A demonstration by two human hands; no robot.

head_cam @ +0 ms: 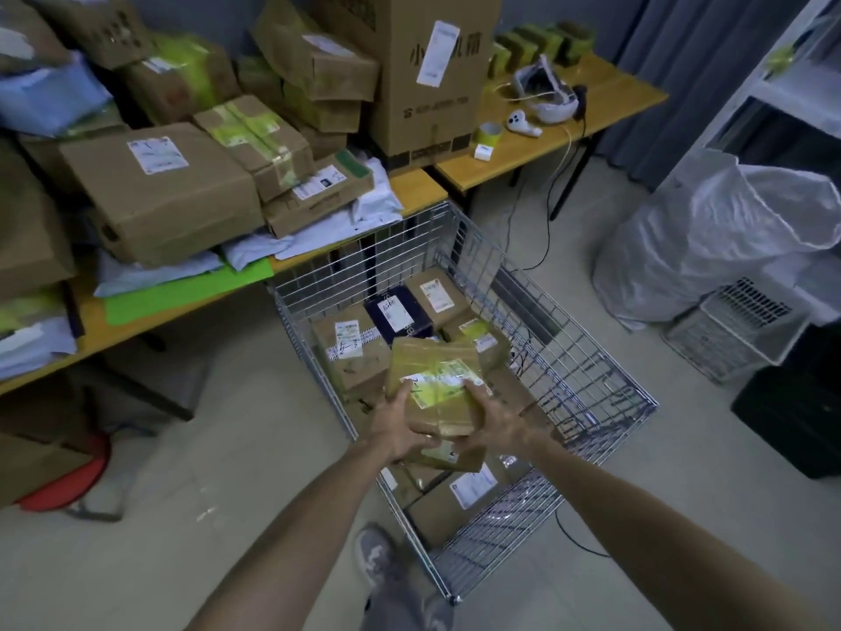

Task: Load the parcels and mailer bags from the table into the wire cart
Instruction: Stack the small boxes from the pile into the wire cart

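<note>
Heaped on the yellow table [421,189] are brown boxes [164,193], with pale mailer bags [377,200] at its near edge. The wire cart [400,248] stands against that edge, part filled. Over the cart's middle, both hands grasp one small taped parcel [437,380], the left hand [400,425] and right hand [493,416] curled round its near corners. It looks like stiff, light cardboard, but the glossy tape may be slick, so opposite corners give the best hold. Whether the flatter box beneath is also held is unclear.

2 bare forearms [291,530], grey trousers [400,608], 1 mottled grey shoe [375,555].
</note>
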